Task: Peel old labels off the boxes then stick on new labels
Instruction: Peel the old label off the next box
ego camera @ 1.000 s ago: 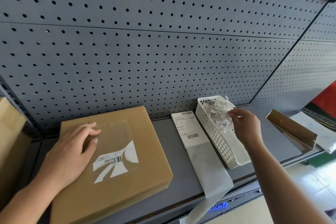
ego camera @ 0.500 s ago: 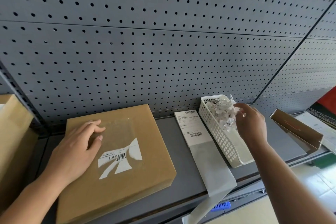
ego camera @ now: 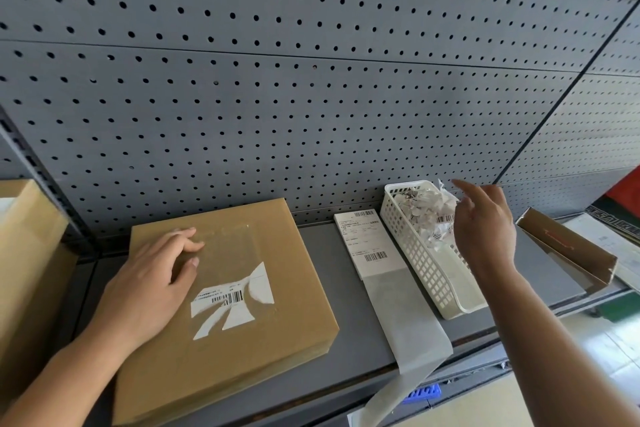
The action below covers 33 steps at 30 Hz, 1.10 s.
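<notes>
Where the left hand (ego camera: 149, 284) rests, the box (ego camera: 277, 340) lies beneath.

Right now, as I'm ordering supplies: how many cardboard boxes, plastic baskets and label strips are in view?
Cardboard boxes: 3, far-left one partly cut off
White plastic basket: 1
Label strip: 1
Total: 5

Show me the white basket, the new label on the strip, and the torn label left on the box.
white basket (ego camera: 426, 268), head view, its lattice side wall.
new label (ego camera: 369, 242), head view, middle of printed face.
torn label (ego camera: 231, 298), head view, its barcode scrap.
</notes>
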Each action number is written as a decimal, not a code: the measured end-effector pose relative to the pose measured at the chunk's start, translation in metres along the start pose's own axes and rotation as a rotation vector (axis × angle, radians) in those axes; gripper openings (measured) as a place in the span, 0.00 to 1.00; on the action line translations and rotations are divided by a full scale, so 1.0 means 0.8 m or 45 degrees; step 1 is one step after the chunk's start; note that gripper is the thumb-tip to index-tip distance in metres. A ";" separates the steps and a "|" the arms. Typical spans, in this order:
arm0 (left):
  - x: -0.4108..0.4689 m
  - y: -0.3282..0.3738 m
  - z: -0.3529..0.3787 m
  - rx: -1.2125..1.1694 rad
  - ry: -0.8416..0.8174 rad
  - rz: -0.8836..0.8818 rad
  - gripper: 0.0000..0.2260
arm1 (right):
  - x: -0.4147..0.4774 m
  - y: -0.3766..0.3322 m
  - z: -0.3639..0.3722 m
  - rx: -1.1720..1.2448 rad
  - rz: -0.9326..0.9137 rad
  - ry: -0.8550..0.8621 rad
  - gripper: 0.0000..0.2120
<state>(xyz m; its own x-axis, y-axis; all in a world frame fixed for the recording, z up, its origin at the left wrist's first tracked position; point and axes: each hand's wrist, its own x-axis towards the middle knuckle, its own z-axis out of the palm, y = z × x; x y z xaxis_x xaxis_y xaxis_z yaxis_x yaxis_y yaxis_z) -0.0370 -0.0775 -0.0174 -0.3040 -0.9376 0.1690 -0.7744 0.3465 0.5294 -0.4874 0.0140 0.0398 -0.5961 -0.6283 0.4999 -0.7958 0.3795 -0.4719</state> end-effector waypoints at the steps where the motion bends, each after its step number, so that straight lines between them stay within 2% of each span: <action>1: 0.000 0.000 0.000 0.003 -0.001 0.000 0.07 | 0.000 -0.004 0.000 0.004 -0.021 0.011 0.16; 8: 0.000 0.001 0.000 0.012 0.000 0.000 0.07 | -0.009 -0.043 0.022 0.100 -0.203 -0.106 0.11; 20: -0.001 0.007 -0.002 0.017 -0.017 -0.032 0.10 | -0.076 -0.154 0.069 0.328 -0.626 -0.298 0.09; 28: -0.002 0.007 -0.002 0.023 -0.026 -0.029 0.11 | -0.113 -0.201 0.086 0.438 -0.695 -0.508 0.09; 33: -0.003 0.009 -0.004 0.034 -0.031 -0.034 0.10 | -0.142 -0.223 0.089 0.459 -0.736 -0.727 0.09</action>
<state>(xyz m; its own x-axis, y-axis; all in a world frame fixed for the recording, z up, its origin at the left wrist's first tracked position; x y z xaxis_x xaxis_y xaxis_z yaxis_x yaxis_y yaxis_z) -0.0401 -0.0730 -0.0114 -0.2961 -0.9457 0.1344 -0.7971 0.3221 0.5108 -0.2702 -0.0305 0.0158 0.1093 -0.9347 0.3381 -0.8164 -0.2785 -0.5060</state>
